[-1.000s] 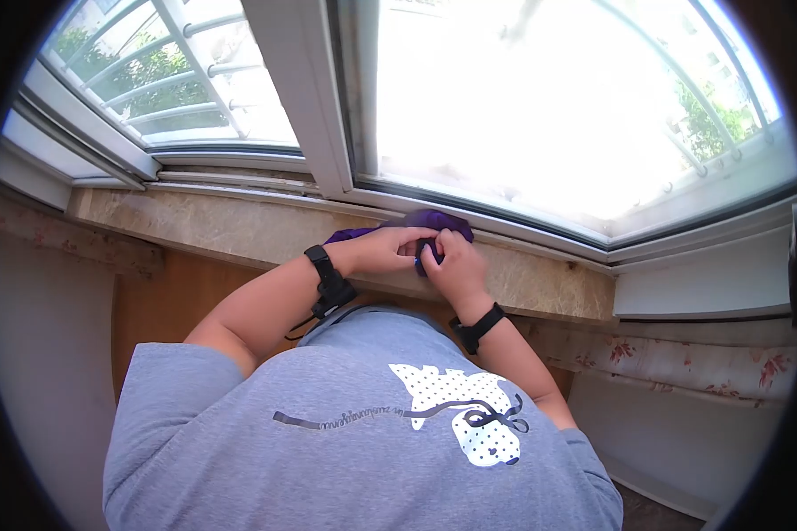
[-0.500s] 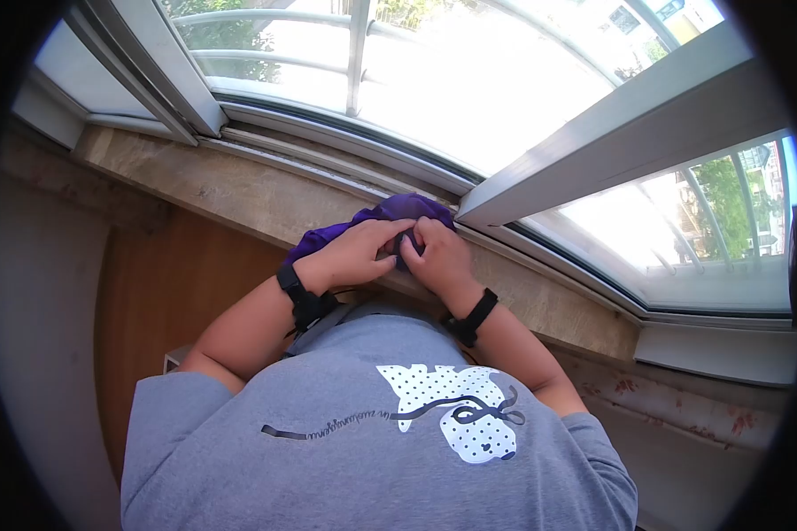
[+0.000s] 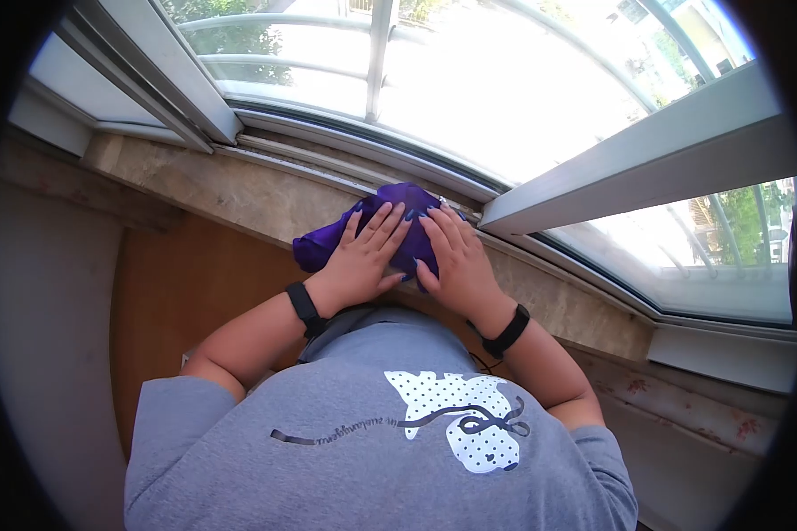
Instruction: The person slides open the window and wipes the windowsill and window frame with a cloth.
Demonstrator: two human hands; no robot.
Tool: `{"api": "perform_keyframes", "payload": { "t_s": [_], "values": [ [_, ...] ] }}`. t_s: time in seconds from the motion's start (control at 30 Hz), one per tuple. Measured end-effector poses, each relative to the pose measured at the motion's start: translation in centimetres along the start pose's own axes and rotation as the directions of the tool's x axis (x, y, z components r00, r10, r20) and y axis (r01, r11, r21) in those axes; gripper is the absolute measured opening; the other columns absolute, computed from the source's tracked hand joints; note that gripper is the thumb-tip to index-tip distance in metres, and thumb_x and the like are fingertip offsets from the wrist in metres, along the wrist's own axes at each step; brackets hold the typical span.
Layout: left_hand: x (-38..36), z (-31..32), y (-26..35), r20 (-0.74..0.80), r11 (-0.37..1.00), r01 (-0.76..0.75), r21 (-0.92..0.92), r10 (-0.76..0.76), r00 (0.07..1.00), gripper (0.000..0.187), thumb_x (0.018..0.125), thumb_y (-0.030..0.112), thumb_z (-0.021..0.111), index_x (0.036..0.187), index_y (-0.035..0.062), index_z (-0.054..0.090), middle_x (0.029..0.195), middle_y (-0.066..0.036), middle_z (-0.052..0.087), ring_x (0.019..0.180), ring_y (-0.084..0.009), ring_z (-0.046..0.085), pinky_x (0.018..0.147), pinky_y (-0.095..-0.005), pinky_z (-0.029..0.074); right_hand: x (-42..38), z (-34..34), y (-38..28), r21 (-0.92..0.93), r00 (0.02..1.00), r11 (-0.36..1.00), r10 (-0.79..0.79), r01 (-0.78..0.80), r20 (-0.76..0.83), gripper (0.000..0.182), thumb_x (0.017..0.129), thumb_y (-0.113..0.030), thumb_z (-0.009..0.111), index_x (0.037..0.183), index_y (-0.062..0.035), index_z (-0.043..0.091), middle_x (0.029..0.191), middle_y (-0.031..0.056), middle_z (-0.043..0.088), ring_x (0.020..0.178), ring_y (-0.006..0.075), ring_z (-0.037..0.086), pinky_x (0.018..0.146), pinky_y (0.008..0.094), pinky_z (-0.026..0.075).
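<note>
A purple cloth (image 3: 323, 246) lies crumpled on the stone windowsill (image 3: 239, 192), close to the window track. My left hand (image 3: 370, 252) rests flat on the cloth with its fingers stretched out and pointing up toward the window. Beside it, my right hand (image 3: 454, 263) also lies on the cloth, fingers extended and thumb apart. Both palms face down, and purple fabric shows between the two hands and beyond the fingertips. What lies under the cloth is hidden.
Beyond the sill runs the sliding window's track (image 3: 319, 164). A thick white window frame (image 3: 638, 173) slants up at the right, and another frame (image 3: 190, 84) stands at the left. Metal bars (image 3: 378, 62) are outside. Wooden floor (image 3: 190, 274) shows below the sill.
Both hands have gone from bent fingers gathered at the cloth to flat, outstretched fingers on top of it. The cloth looks more spread out. The view has shifted slightly.
</note>
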State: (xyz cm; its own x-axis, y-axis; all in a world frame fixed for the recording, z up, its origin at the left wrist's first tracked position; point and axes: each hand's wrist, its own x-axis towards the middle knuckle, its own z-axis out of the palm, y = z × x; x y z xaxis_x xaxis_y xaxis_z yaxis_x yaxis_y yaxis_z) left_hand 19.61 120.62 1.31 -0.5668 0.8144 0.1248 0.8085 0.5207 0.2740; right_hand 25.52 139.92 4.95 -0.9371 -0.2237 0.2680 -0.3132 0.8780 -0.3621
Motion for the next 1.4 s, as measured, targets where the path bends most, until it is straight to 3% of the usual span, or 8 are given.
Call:
{"api": "perform_keyframes", "payload": {
  "t_s": [0.1, 0.17, 0.4, 0.57, 0.77, 1.1, 1.27, 1.4],
  "values": [
    [2.4, 0.7, 0.5, 0.035, 0.996, -0.08, 0.043, 0.079, 0.996, 0.085, 0.073, 0.039, 0.068, 0.14, 0.0019, 0.032, 0.152, -0.017, 0.017, 0.142, -0.0296, 0.014, 0.104, -0.0586, 0.025, -1.5, 0.6, 0.5, -0.082, 0.989, 0.996, 0.035, -0.023, 0.146, 0.068, 0.078, -0.022, 0.062, 0.136, 0.0002, 0.036, 0.142, 0.0198, 0.036, 0.135, 0.0351, 0.03, 0.11, 0.0445, 0.026],
    [4.3, 1.2, 0.7, 0.062, 0.986, -0.146, 0.076, 0.142, 0.988, 0.089, 0.068, 0.039, 0.071, 0.138, -0.002, 0.034, 0.151, -0.019, 0.017, 0.142, -0.0302, 0.012, 0.1, -0.0614, 0.03, -2.5, 1.0, 0.8, -0.079, 0.993, 0.996, 0.053, -0.044, 0.108, 0.068, 0.078, -0.02, 0.061, 0.136, 0.0023, 0.035, 0.142, 0.0216, 0.035, 0.135, 0.036, 0.031, 0.109, 0.0456, 0.026],
    [5.5, 2.0, 2.7, 0.043, 0.99, -0.096, 0.105, 0.092, 0.995, 0.087, 0.062, 0.038, 0.074, 0.132, -0.0032, 0.042, 0.147, -0.023, 0.022, 0.14, -0.0341, 0.016, 0.095, -0.0605, 0.034, -3.8, 1.5, 1.2, -0.075, 0.995, 0.995, 0.067, -0.061, 0.075, 0.069, 0.076, -0.013, 0.057, 0.138, 0.0063, 0.031, 0.143, 0.0246, 0.032, 0.136, 0.037, 0.028, 0.11, 0.0467, 0.024],
    [5.3, 3.5, 2.8, -0.129, 0.986, -0.039, 0.162, 0.06, 0.99, 0.055, 0.084, 0.024, 0.048, 0.132, -0.0011, 0.043, 0.144, -0.02, 0.032, 0.137, -0.0323, 0.026, 0.092, -0.0585, 0.037, -2.8, 2.9, 0.6, -0.054, 0.992, 0.992, 0.115, -0.112, 0.054, 0.071, 0.073, -0.007, 0.051, 0.137, 0.0113, 0.027, 0.143, 0.0307, 0.028, 0.136, 0.0429, 0.024, 0.111, 0.0486, 0.021],
    [4.5, 2.8, 1.2, -0.104, 0.969, -0.029, 0.245, 0.056, 0.993, 0.057, 0.084, 0.023, 0.047, 0.136, -0.0003, 0.038, 0.143, -0.02, 0.035, 0.138, -0.0318, 0.026, 0.089, -0.0576, 0.04, 0.3, 3.6, -0.6, -0.04, 0.97, 0.977, 0.215, -0.211, 0.116, 0.077, 0.07, -0.008, 0.051, 0.139, 0.0112, 0.022, 0.141, 0.0341, 0.026, 0.135, 0.0465, 0.022, 0.111, 0.0512, 0.019],
    [1.0, 0.1, -8.0, -0.077, 0.978, -0.066, 0.196, 0.082, 0.994, 0.061, 0.084, 0.025, 0.047, 0.137, -0.0022, 0.036, 0.145, -0.021, 0.032, 0.138, -0.0316, 0.023, 0.097, -0.0571, 0.032, 7.4, 8.8, -6.8, -0.094, 0.957, 0.959, 0.274, -0.266, 0.095, 0.077, 0.073, -0.013, 0.051, 0.138, 0.0131, 0.02, 0.142, 0.0353, 0.023, 0.136, 0.0471, 0.018, 0.111, 0.0537, 0.015],
    [-2.0, -1.3, -15.4, -0.038, 0.955, -0.069, 0.288, 0.083, 0.996, 0.067, 0.082, 0.03, 0.049, 0.14, -0.0002, 0.033, 0.147, -0.021, 0.027, 0.139, -0.0334, 0.02, 0.098, -0.0588, 0.028, 13.0, 12.7, -11.5, -0.093, 0.941, 0.948, 0.314, -0.305, 0.123, 0.078, 0.075, -0.018, 0.05, 0.14, 0.0116, 0.017, 0.146, 0.033, 0.018, 0.139, 0.0456, 0.013, 0.112, 0.0531, 0.013],
    [-4.7, -3.5, -20.7, -0.103, 0.979, -0.034, 0.202, 0.056, 0.993, 0.062, 0.085, 0.026, 0.044, 0.141, 0.0009, 0.032, 0.148, -0.018, 0.028, 0.14, -0.0298, 0.019, 0.102, -0.0589, 0.024, 17.3, 15.5, -14.7, -0.069, 0.966, 0.967, 0.248, -0.243, 0.076, 0.078, 0.073, -0.018, 0.051, 0.14, 0.0102, 0.021, 0.143, 0.0335, 0.023, 0.137, 0.0461, 0.018, 0.112, 0.0519, 0.015]
  ]
}}
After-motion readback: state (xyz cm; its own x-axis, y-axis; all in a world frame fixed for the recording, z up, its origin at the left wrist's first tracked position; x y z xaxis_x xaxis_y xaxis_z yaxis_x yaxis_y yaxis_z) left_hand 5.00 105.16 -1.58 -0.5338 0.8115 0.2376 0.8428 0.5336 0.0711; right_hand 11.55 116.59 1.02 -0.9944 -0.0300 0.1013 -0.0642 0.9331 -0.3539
